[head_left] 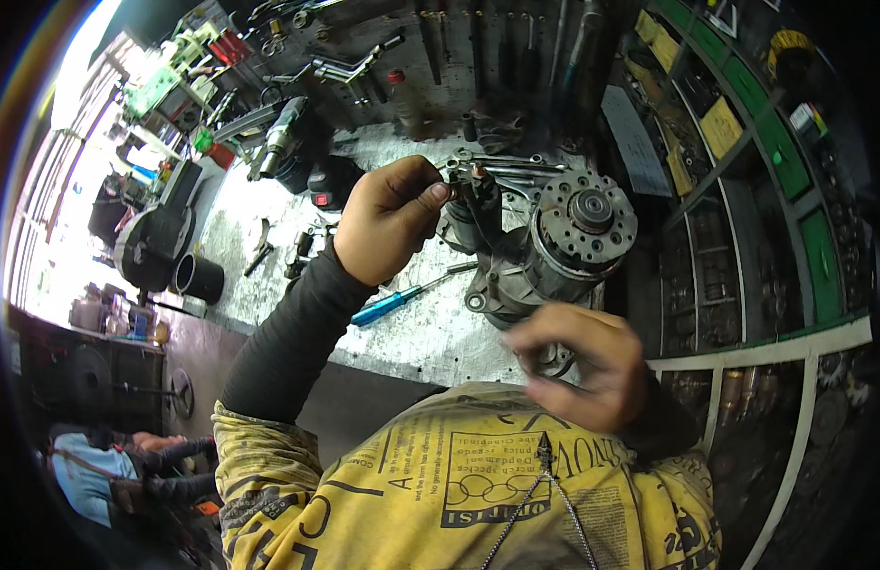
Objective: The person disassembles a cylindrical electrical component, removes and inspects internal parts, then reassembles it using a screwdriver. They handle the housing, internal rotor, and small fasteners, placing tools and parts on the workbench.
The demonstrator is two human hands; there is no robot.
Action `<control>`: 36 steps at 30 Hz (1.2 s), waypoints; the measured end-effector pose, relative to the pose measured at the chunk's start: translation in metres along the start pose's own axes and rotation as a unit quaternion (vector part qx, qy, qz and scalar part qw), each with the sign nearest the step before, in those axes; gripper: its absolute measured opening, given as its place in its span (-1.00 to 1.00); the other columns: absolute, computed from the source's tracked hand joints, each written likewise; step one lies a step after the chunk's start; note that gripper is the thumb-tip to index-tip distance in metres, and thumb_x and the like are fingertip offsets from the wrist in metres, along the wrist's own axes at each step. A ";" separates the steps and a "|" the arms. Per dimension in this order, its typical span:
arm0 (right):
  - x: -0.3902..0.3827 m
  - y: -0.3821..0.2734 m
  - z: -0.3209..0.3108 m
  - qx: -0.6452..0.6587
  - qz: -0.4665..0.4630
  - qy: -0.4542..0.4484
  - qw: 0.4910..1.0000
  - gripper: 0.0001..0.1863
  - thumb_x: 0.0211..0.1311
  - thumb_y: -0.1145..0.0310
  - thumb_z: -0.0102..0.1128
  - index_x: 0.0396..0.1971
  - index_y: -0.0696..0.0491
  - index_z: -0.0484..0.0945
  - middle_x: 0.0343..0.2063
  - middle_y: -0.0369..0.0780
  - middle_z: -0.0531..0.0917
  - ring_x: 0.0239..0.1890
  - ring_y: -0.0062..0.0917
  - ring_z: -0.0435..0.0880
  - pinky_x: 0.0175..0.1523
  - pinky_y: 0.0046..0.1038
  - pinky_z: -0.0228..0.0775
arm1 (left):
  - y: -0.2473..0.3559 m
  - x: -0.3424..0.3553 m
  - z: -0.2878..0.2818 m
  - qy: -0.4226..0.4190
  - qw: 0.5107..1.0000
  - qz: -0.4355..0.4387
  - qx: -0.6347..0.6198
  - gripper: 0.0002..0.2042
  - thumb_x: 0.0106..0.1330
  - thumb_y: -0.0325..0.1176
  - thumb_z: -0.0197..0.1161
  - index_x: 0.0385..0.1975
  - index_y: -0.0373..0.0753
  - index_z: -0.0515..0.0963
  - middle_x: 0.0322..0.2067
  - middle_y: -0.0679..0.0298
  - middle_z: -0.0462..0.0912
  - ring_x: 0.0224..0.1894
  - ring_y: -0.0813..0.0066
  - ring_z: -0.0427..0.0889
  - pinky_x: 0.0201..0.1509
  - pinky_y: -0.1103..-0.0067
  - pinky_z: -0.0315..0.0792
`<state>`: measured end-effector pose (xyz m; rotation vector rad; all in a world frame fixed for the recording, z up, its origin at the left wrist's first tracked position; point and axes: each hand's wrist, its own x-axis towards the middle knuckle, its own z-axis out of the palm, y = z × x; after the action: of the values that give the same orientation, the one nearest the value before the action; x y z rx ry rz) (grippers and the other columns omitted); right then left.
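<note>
Head view: left fingers pinch a small part, best held steady beside the motor; right fingers curl, blurred, grip unclear.

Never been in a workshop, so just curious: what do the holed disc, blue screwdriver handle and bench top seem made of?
Holed disc: almost certainly metal, dull grey, with crisp holes and a slight sheen.
Blue screwdriver handle: probably plastic, smooth-looking, from its even, bright colour.
Bench top: perhaps sheet metal, scuffed and shiny; glare leaves it open.
</note>
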<state>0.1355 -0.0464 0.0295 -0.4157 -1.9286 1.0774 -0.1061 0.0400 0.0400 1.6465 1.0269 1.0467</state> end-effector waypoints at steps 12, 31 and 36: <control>0.011 0.044 0.087 -0.108 0.084 0.273 0.952 -0.71 0.13 0.53 0.21 -0.11 0.23 0.54 -0.20 -0.13 0.56 -0.23 -0.51 0.59 -0.14 -0.51 0.45 | -0.028 -0.008 -0.012 -0.048 0.974 0.191 0.114 -0.87 0.27 -0.48 0.28 -0.40 -0.36 0.47 -0.61 0.18 0.58 -0.57 0.52 0.56 -0.45 0.61 0.40; -0.085 0.074 0.182 -0.045 0.286 0.542 0.789 -0.89 0.26 0.53 0.18 -0.23 0.16 0.58 -0.43 -0.36 0.63 -0.36 -0.79 0.54 -0.27 -0.69 0.35 | -0.144 -0.039 -0.004 -0.034 0.985 0.168 -0.021 -0.90 0.31 -0.52 0.17 -0.41 -0.34 0.39 -0.64 0.19 0.52 -0.61 0.49 0.48 -0.47 0.56 0.36; -0.082 0.071 0.159 -0.059 0.252 0.537 0.803 -0.87 0.27 0.54 0.16 -0.20 0.18 0.57 -0.40 -0.33 0.63 -0.35 -0.77 0.56 -0.23 -0.68 0.40 | -0.127 -0.032 -0.018 -0.023 0.980 0.195 0.019 -0.92 0.31 -0.53 0.19 -0.38 -0.35 0.42 -0.60 0.22 0.55 -0.56 0.56 0.50 -0.44 0.63 0.37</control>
<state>0.0447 -0.1414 -0.1117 -1.3345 -0.8480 0.7306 -0.1544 0.0458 -0.0835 1.9421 0.7102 1.2385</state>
